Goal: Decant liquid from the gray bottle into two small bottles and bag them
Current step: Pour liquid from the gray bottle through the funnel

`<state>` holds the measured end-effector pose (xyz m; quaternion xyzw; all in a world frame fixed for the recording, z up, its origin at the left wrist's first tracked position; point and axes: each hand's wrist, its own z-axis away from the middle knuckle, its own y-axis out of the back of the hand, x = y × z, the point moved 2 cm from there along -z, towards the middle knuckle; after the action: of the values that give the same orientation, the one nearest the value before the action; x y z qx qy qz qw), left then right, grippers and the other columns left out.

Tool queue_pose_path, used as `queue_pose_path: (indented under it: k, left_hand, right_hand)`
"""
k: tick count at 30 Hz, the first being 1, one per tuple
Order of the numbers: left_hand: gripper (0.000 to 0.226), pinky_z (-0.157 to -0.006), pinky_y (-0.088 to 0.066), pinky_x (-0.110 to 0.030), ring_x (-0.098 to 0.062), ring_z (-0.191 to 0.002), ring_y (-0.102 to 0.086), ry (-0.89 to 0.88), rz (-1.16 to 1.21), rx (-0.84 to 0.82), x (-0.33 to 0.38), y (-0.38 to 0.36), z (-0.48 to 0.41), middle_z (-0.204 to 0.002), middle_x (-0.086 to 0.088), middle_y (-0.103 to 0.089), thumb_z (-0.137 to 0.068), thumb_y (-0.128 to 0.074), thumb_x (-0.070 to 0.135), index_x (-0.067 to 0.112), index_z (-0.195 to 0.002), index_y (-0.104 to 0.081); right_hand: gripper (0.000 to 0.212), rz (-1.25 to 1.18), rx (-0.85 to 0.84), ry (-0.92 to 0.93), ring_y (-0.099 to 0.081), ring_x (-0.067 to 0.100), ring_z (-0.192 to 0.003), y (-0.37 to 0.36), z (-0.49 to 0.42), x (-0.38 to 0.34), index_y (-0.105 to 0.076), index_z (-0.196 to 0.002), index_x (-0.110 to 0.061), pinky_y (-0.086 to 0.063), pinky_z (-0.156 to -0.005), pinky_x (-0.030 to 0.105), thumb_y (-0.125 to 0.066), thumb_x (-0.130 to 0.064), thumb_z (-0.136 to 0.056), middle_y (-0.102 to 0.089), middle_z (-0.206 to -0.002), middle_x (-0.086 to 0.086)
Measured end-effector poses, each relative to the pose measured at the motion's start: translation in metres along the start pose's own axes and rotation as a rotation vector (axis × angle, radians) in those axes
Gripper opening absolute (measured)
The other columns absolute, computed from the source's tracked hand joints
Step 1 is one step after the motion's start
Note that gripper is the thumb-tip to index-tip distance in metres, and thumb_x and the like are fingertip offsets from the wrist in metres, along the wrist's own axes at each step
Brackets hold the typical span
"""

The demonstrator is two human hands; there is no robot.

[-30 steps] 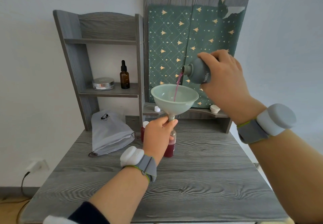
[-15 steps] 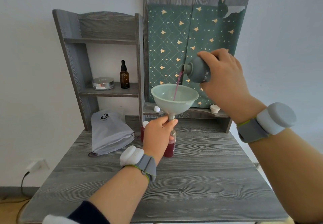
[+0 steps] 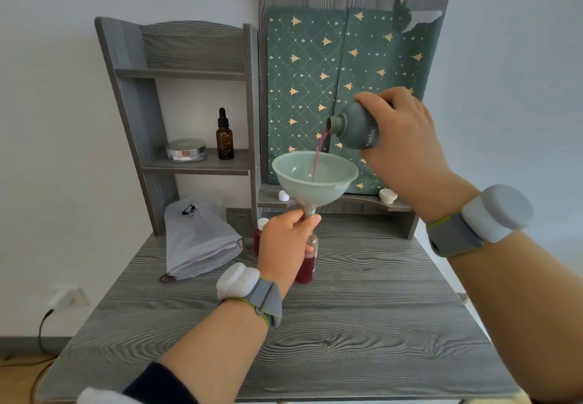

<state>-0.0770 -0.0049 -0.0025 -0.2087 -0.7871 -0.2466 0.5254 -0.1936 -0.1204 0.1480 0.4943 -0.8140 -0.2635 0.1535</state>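
Head view. The right hand (image 3: 407, 148) is wrapped round the body of the gray bottle (image 3: 356, 127), fingers curled over its top. The bottle is tipped with its mouth toward nine o'clock, and a thin pink stream (image 3: 320, 154) falls into the funnel (image 3: 315, 176). The left hand (image 3: 284, 239) pinches the funnel's stem between thumb and fingers, just above the neck of the small bottle (image 3: 308, 266). That bottle stands on the counter (image 3: 347, 324) and shows dark red liquid well up its body. The hand hides the joint of stem and neck, so I cannot tell how deep the stem sits.

The main risk is overfilling. The hand covers the upper part of the small bottle, so the level near the neck is hard to read. The funnel may also hold liquid that has yet to drain once pouring stops.

The stream lands toward the three o'clock wall of the funnel. A steeper tilt could make it gush, splash over the rim, or run down the gray bottle's lip.

The small bottle looks light and narrow. A sideways push on the stem could tip it onto the counter, or onto the cloth bag (image 3: 202, 239) at its nine o'clock.

A second small bottle (image 3: 260, 230), capped white, stands just beside the left hand at its ten o'clock and could be knocked when the funnel is lifted out. A small white cap (image 3: 283, 195) lies on the ledge at twelve o'clock.
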Motion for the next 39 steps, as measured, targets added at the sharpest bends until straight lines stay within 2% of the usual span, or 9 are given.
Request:
queue_pose_path:
  k: [3,8,12,19,25,31,39]
  left_hand:
    - [0.011,-0.049,-0.043,-0.009,-0.007,-0.044,-0.058,0.008,-0.021,0.007,-0.0028,0.0001,-0.0013,-0.068,-0.004,-0.07,-0.089,-0.066,0.027,0.02,-0.086,-0.074]
    - [0.011,-0.048,-0.043,-0.009,-0.006,-0.044,-0.057,-0.001,-0.007,0.007,-0.004,-0.0001,-0.0015,-0.066,-0.006,-0.069,-0.09,-0.066,0.027,0.02,-0.085,-0.074]
    - [0.014,-0.053,-0.046,-0.012,-0.008,-0.045,-0.058,0.004,-0.036,0.009,-0.0049,0.0001,-0.0025,-0.066,-0.004,-0.069,-0.089,-0.066,0.03,0.019,-0.085,-0.074]
    - [0.013,-0.052,-0.044,-0.01,-0.006,-0.044,-0.058,0.017,-0.002,0.006,-0.006,-0.0006,-0.0027,-0.063,0.001,-0.068,-0.089,-0.066,0.03,0.022,-0.082,-0.073]
    - [0.016,-0.057,-0.047,-0.014,-0.011,-0.047,-0.061,0.019,-0.023,-0.002,-0.0072,-0.0009,-0.0033,-0.066,-0.004,-0.068,-0.089,-0.065,0.031,0.019,-0.082,-0.072]
    - [0.016,-0.054,-0.042,-0.009,-0.01,-0.047,-0.06,0.021,-0.026,-0.001,-0.007,-0.0001,-0.0031,-0.064,-0.002,-0.068,-0.09,-0.065,0.031,0.019,-0.083,-0.073]
    - [0.016,-0.053,-0.043,-0.009,-0.007,-0.046,-0.06,0.024,-0.033,0.005,-0.0057,-0.0001,-0.0025,-0.07,-0.001,-0.07,-0.09,-0.065,0.031,0.019,-0.087,-0.074]
  right_hand:
    - [0.062,-0.005,0.001,0.005,-0.049,0.035,-0.104,0.0004,0.0002,0.0002,-0.053,-0.13,-0.018,-0.038,-0.098,0.042,-0.069,-0.004,-0.072,-0.052,-0.117,0.012]
    - [0.063,-0.017,-0.001,0.005,-0.049,0.035,-0.105,0.001,-0.0006,0.0005,-0.053,-0.13,-0.018,-0.04,-0.096,0.044,-0.069,-0.003,-0.071,-0.052,-0.117,0.012]
    - [0.063,-0.014,0.004,0.008,-0.049,0.035,-0.105,0.0005,-0.001,0.0007,-0.053,-0.13,-0.018,-0.04,-0.096,0.043,-0.069,-0.003,-0.072,-0.052,-0.117,0.012]
    - [0.06,-0.02,0.013,0.014,-0.049,0.036,-0.105,-0.0009,-0.0017,0.0009,-0.054,-0.13,-0.017,-0.041,-0.095,0.045,-0.068,-0.003,-0.073,-0.052,-0.116,0.013]
    - [0.061,-0.018,0.014,0.019,-0.049,0.036,-0.105,-0.001,-0.0018,0.0014,-0.054,-0.13,-0.017,-0.041,-0.095,0.045,-0.068,-0.002,-0.073,-0.052,-0.117,0.013]
    - [0.061,-0.016,0.018,0.022,-0.049,0.036,-0.104,-0.0009,-0.0012,0.0015,-0.054,-0.129,-0.017,-0.041,-0.095,0.045,-0.068,-0.002,-0.072,-0.053,-0.116,0.013]
    - [0.063,-0.015,0.016,0.018,-0.049,0.036,-0.105,-0.0003,-0.0016,0.0028,-0.053,-0.13,-0.017,-0.041,-0.095,0.045,-0.068,-0.001,-0.071,-0.052,-0.117,0.013]
